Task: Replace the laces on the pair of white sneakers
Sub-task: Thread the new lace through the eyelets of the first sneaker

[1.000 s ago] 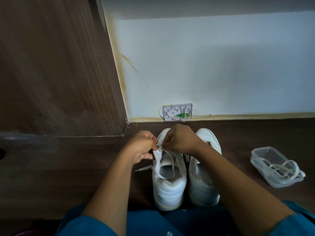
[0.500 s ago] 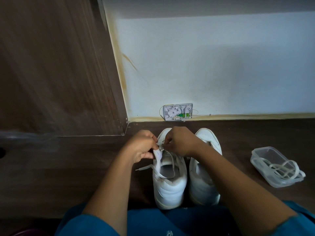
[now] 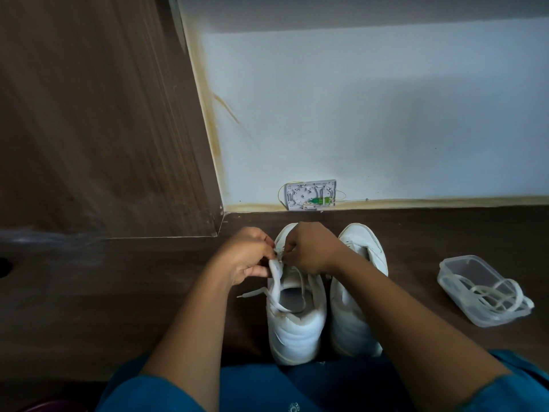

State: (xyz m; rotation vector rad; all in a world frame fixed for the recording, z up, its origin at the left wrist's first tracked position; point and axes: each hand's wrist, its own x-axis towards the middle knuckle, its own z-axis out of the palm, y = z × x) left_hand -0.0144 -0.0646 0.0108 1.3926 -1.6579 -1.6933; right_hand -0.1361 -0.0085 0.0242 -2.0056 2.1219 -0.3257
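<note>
Two white sneakers stand side by side on the dark floor, toes toward the wall. Both my hands work over the eyelets of the left sneaker (image 3: 295,331). My left hand (image 3: 248,257) pinches a white lace (image 3: 274,281) at the shoe's left side. My right hand (image 3: 312,248) pinches the same lace just across from it. The lace loops down over the shoe's opening, and one tip lies on the floor to the left. My right forearm covers part of the right sneaker (image 3: 364,251).
A clear plastic container (image 3: 463,273) holding a coil of white laces lies on the floor at the right. A white wall box (image 3: 310,194) sits low on the wall behind the shoes. A dark wooden panel (image 3: 104,114) rises at the left.
Both hands stay at the left sneaker's eyelets with only slight finger shifts on the lace. The shoes and container have not moved.
</note>
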